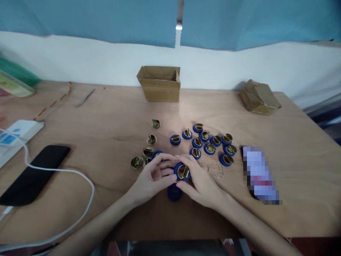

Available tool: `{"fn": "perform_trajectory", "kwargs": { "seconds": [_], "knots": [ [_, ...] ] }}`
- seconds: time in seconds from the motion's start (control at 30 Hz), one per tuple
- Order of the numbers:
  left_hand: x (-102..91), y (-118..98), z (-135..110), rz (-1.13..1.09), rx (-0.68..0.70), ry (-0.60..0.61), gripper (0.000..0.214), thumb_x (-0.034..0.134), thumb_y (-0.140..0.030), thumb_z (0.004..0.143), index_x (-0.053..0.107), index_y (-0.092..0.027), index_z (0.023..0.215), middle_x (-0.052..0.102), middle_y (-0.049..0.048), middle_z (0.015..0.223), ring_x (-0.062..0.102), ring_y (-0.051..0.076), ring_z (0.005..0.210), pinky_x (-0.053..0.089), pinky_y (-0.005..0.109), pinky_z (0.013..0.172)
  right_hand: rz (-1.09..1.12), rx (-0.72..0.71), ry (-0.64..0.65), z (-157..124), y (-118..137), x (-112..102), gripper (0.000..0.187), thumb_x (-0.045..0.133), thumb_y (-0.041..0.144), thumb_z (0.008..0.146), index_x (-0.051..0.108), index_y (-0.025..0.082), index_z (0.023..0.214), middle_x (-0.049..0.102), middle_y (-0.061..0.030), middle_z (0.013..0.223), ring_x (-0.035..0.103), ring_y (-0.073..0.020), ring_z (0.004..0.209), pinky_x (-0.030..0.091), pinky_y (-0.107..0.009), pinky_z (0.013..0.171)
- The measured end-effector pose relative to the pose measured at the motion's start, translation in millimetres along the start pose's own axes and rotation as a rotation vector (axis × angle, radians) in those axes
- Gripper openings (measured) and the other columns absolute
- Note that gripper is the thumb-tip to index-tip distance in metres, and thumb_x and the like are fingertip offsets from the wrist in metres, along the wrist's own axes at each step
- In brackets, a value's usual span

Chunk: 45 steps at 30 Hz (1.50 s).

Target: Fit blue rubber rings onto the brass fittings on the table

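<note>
Nearest the camera, a blue ring (pixel 174 193) lies flat on the wooden surface (pixel 112 117), just below the two hands. Above it the left hand (pixel 151 177) and the right hand (pixel 201 181) meet over a brass part in a blue ring (pixel 182 171); the fingers of both hands pinch its rim from either side, the left thumb and forefinger on its left edge, the right fingers (pixel 186 161) curled over its top and right edge. This held part is the landmark for the rest. Just right of it a clear wire ring (pixel 217 170) lies on the surface. Behind and to its left stand bare brass parts (pixel 148 152), without blue rims. Behind and to its right sits a cluster of blue-rimmed parts (pixel 210 148), close together, some touching. Further right lies a blurred phone (pixel 259 176). Well to the left lies a black phone (pixel 34 174), with a white cable (pixel 66 170) looping past it to a white power strip (pixel 16 137). Far behind the held part stands an open carton (pixel 159 83), and far behind to the right a closed, crumpled carton (pixel 259 96).
</note>
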<state>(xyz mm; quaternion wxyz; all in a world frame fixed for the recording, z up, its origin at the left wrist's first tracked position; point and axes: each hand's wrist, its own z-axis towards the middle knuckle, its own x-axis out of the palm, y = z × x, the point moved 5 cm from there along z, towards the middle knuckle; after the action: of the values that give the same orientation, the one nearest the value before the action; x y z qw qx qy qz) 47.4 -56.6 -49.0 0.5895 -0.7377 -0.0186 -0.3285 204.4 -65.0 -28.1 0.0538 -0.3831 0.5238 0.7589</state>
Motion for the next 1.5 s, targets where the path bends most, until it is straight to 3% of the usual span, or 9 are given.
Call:
{"fn": "perform_trajectory", "kwargs": {
  "seconds": [0.2,0.37,0.53,0.73,0.83,0.97,1.23,1.5],
  "knots": [
    [5.1,-1,1,-0.057,0.005,0.043,0.030,0.073,-0.012,0.089,0.059,-0.022,0.113,0.076,0.0046,0.109,0.076,0.013,0.096,0.060,0.018,0.083,0.014,-0.040,0.007,-1,0,1,0.057,0.054,0.039,0.101,0.031,0.026,0.151,0.050,-0.0156,0.141,0.061,-0.0298,0.121,0.058,-0.047,0.095],
    [8.1,-3,0,-0.081,0.016,-0.002,0.027,0.076,-0.009,0.086,0.061,-0.021,0.106,0.078,0.0017,0.104,0.077,0.012,0.096,0.060,0.017,0.085,0.154,-0.135,-0.121,-6,1,-8,0.052,0.050,0.033,0.101,0.033,0.025,0.150,0.054,-0.0136,0.139,0.057,-0.0287,0.126,0.054,-0.044,0.101],
    [4.8,-5,0,-0.041,0.060,-0.047,0.024,0.077,-0.010,0.085,0.063,-0.019,0.102,0.078,0.0011,0.102,0.076,0.012,0.096,0.061,0.019,0.085,0.171,-0.051,-0.191,-5,-4,-13,0.041,0.046,0.024,0.100,0.044,0.023,0.141,0.063,-0.0101,0.122,0.066,-0.0229,0.100,0.058,-0.038,0.086],
    [3.4,-7,0,0.009,0.103,-0.051,0.021,0.075,-0.007,0.085,0.064,-0.018,0.099,0.078,0.0030,0.103,0.077,0.013,0.098,0.061,0.020,0.087,0.248,0.012,-0.069,-2,-1,-8,0.038,0.041,0.019,0.101,0.046,0.021,0.139,0.072,-0.0068,0.111,0.070,-0.0185,0.089,0.058,-0.034,0.082],
    [3.2,-5,0,0.026,0.110,-0.051,0.021,0.074,-0.006,0.085,0.065,-0.017,0.099,0.078,0.0036,0.105,0.077,0.013,0.099,0.060,0.019,0.089,0.244,0.042,-0.099,-3,1,-7,0.042,0.041,0.015,0.098,0.049,0.021,0.139,0.074,-0.0047,0.103,0.067,-0.0143,0.070,0.056,-0.028,0.067],
    [3.0,-3,0,0.022,0.111,-0.042,0.021,0.073,-0.005,0.085,0.064,-0.018,0.099,0.079,0.0024,0.105,0.077,0.013,0.101,0.060,0.019,0.089,0.298,0.103,-0.116,-3,-1,-5,0.041,0.043,0.014,0.096,0.053,0.020,0.135,0.066,0.0031,0.072,0.051,-0.0092,0.045,0.039,-0.020,0.042],
    [4.4,-5,0,0.040,0.132,-0.069,0.019,0.074,-0.007,0.086,0.064,-0.019,0.097,0.079,0.0013,0.100,0.077,0.012,0.097,0.060,0.017,0.088,0.233,0.072,-0.155,-3,0,-8,0.040,0.045,0.014,0.094,0.058,0.018,0.131,0.061,0.0042,0.068,0.046,-0.0073,0.045,0.038,-0.019,0.043],
    [3.3,-6,0,0.073,0.138,-0.074,0.020,0.075,-0.008,0.085,0.063,-0.019,0.096,0.079,0.0011,0.099,0.078,0.012,0.095,0.061,0.018,0.087,0.369,0.125,-0.136,-2,-5,-5,0.035,0.045,0.018,0.097,0.060,0.017,0.129,0.061,0.0039,0.066,0.055,-0.0080,0.044,0.046,-0.018,0.042]
  ]
}}
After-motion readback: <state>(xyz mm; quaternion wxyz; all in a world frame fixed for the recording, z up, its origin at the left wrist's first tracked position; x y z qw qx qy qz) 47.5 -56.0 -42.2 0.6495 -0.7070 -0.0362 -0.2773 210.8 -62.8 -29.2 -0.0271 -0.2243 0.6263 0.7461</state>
